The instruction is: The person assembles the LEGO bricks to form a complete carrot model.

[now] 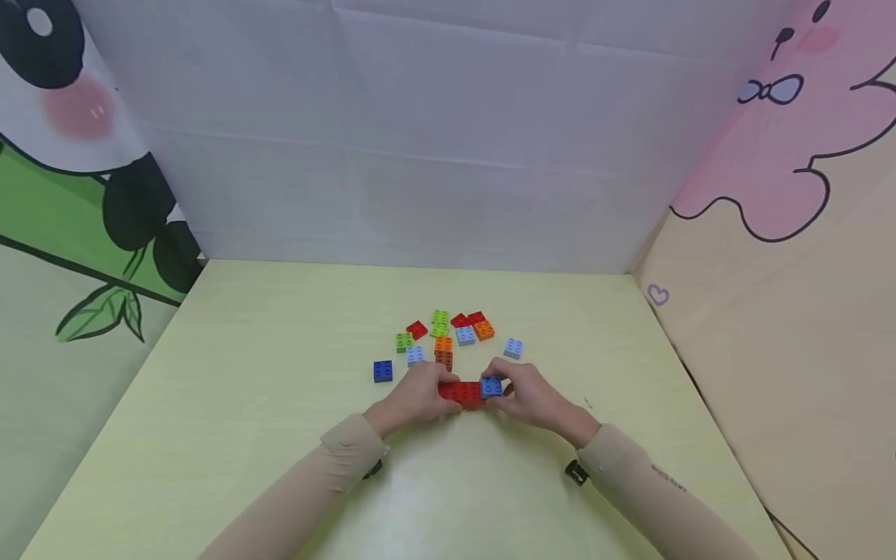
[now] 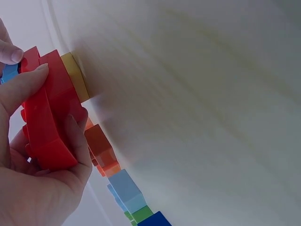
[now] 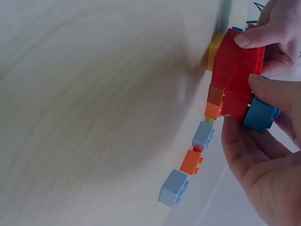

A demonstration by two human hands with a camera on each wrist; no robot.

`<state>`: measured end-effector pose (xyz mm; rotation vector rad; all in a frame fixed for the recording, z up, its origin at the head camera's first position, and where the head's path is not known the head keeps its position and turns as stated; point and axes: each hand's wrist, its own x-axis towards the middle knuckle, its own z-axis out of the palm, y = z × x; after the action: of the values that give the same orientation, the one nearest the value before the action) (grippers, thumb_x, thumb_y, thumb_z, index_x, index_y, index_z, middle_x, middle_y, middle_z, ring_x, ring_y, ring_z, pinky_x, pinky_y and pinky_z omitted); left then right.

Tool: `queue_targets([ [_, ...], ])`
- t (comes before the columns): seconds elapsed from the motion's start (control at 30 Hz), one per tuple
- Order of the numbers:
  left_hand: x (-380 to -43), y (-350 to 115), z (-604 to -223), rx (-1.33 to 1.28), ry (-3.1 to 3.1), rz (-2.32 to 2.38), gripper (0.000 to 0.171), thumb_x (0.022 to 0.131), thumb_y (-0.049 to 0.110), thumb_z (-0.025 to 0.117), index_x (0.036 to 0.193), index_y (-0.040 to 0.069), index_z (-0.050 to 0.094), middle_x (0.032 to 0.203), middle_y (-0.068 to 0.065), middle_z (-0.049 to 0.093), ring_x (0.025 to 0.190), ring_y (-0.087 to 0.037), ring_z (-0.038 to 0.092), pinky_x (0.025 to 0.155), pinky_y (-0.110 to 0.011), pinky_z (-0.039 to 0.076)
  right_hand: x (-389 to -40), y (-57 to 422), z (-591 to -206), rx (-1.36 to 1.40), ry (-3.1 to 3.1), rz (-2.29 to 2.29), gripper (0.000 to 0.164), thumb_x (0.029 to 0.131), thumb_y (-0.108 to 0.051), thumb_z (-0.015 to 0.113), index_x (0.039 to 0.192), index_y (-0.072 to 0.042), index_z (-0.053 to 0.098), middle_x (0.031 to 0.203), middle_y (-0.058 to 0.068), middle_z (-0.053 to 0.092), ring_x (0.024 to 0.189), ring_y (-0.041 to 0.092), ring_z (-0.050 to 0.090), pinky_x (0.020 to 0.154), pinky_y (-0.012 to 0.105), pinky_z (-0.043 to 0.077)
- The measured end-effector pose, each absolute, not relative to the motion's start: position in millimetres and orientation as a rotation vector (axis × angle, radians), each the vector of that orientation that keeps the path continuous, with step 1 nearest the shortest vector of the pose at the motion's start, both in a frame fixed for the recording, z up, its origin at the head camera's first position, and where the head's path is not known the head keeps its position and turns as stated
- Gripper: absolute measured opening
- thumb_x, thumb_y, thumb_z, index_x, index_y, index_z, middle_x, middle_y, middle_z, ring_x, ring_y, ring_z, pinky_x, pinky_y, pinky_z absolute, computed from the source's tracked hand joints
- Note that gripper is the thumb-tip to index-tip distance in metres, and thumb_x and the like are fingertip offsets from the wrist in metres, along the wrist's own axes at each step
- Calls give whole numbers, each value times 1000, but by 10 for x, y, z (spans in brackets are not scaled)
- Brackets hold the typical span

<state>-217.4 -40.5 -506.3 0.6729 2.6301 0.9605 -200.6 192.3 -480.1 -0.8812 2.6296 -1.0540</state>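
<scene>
While between hands (image 1: 418,393) (image 1: 530,395), red bricks (image 1: 462,392) well clear of table's side edges (image 1: 133,389)

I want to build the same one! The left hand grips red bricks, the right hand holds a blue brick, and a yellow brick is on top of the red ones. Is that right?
Not quite: the yellow brick is under the red bricks, as the left wrist view shows. The left hand grips those; the right hand holds the blue brick.

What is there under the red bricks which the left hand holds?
Under the red bricks, a yellow brick shows in both wrist views. Its top is covered by the red, and I cannot tell whether it touches the table.
</scene>
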Motion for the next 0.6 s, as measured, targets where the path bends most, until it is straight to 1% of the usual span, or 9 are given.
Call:
queue_targets([
  [0.3,-2182,-408,-5079,716,2629,969,42,76,27,82,112,9,72,95,3,61,85,-15,50,72,-30,43,-2007,1926,-4824,-886,2635,-1053,35,80,-6,77,111,-14,62,108,-5,65,95,11,61,72,23,51],
  [0.47,-2194,-418,-5071,737,2641,972,42,76,26,81,113,8,71,94,3,60,85,-16,50,71,-30,43,-2014,1932,-4825,-886,2619,-1133,36,79,-4,77,112,-10,64,108,-3,66,96,16,62,73,30,53],
  [0.6,-2194,-413,-5077,737,2644,958,42,76,27,81,113,8,71,94,2,60,84,-16,49,71,-31,42,-2021,1948,-4842,-862,2596,-1188,36,79,-4,77,112,-8,64,106,-4,65,94,17,62,75,35,53],
])
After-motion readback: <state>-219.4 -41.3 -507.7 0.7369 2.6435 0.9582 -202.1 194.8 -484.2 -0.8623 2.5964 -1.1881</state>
